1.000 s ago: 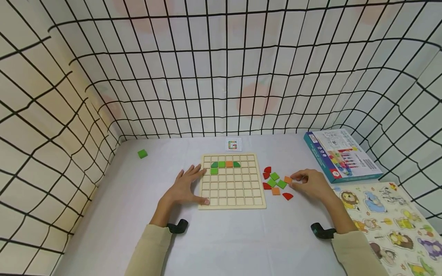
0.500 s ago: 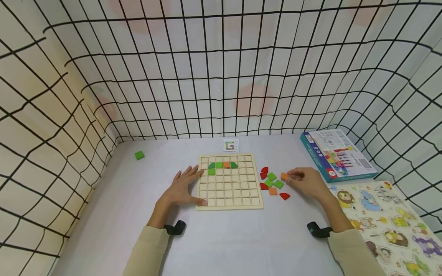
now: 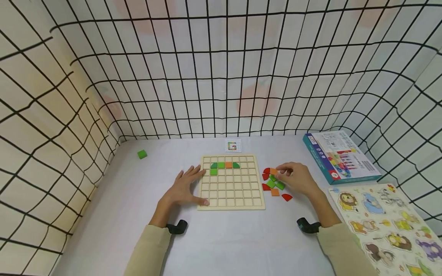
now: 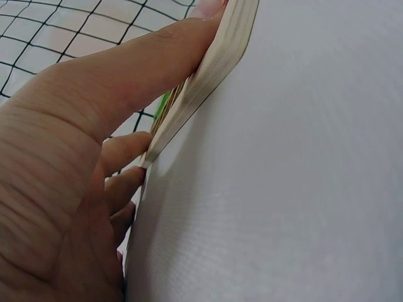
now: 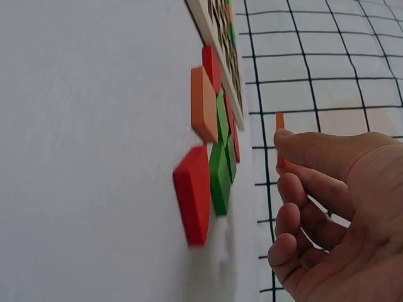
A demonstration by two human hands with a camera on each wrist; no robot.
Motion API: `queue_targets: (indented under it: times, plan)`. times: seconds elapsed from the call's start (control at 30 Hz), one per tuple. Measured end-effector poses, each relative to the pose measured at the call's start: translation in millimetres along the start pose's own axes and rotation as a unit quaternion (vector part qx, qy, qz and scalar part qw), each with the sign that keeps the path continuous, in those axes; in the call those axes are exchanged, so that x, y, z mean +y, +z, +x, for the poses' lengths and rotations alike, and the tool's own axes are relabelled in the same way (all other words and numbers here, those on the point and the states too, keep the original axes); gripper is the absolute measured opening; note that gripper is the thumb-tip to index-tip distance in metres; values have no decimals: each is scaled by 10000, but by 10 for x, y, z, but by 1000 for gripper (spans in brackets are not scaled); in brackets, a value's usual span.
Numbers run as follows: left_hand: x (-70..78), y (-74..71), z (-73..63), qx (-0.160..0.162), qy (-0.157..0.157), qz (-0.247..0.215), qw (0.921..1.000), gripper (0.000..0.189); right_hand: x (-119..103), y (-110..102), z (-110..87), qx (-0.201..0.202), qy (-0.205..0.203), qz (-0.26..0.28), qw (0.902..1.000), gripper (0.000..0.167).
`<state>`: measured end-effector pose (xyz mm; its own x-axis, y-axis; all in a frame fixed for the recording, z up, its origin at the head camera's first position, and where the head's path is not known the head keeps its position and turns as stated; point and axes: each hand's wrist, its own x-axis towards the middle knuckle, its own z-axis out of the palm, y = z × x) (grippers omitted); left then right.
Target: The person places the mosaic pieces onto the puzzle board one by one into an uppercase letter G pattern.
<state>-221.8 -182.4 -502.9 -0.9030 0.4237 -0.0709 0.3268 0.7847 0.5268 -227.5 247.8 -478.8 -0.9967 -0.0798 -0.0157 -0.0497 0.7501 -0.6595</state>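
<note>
My right hand (image 3: 297,177) pinches an orange square tile (image 5: 280,121) between thumb and index finger, raised off the table over the loose tiles. Beneath it lie several green square tiles (image 3: 271,184), another orange square (image 3: 274,192) and several red quarter-round tiles (image 3: 287,197). My left hand (image 3: 184,188) spreads along the left side of the wooden grid board (image 3: 238,192), its thumb (image 4: 138,72) on the near left corner and its fingertips at the edge. Set in the board's upper rows are green squares (image 3: 214,171), an orange square (image 3: 229,165) and dark green quarter-rounds (image 3: 236,165).
A small pattern card (image 3: 233,145) lies behind the board. One green tile (image 3: 142,154) sits far left. At the right are a boxed set (image 3: 342,155) and an animal puzzle sheet (image 3: 380,214). Black netting (image 3: 226,76) encloses the table's back and sides.
My right hand has lifted the orange tile and carried it left, over the loose tiles toward the board. The left hand stays in place on the board.
</note>
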Motion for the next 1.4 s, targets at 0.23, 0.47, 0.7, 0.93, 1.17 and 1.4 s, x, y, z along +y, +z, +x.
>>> queue_targets:
  times: [0.23, 0.47, 0.7, 0.93, 1.17, 1.4]
  plan:
    - [9, 1, -6, 32, -4, -66, 10000, 118, -234, 133, 52, -125, -93, 103, 9998, 33]
    - [18, -7, -17, -32, -38, 31, 10000, 119, -447, 300, 138, -235, -467, 338, 9981, 29]
    - [37, -14, -28, -16, -51, 41, 10000, 118, -631, 502, 198, -380, -890, 579, 9936, 24]
    - [37, -14, -21, -22, -57, 59, 10000, 118, -820, 715, 279, -478, -1119, 582, 9909, 21]
    - [28, -10, -15, -49, -51, 40, 10000, 119, -1003, 924, 322, -617, -1176, 604, 9893, 21]
    - [9, -12, -7, -30, -61, 76, 9999, 118, -1152, 1122, 308, -724, -1176, 777, 9874, 22]
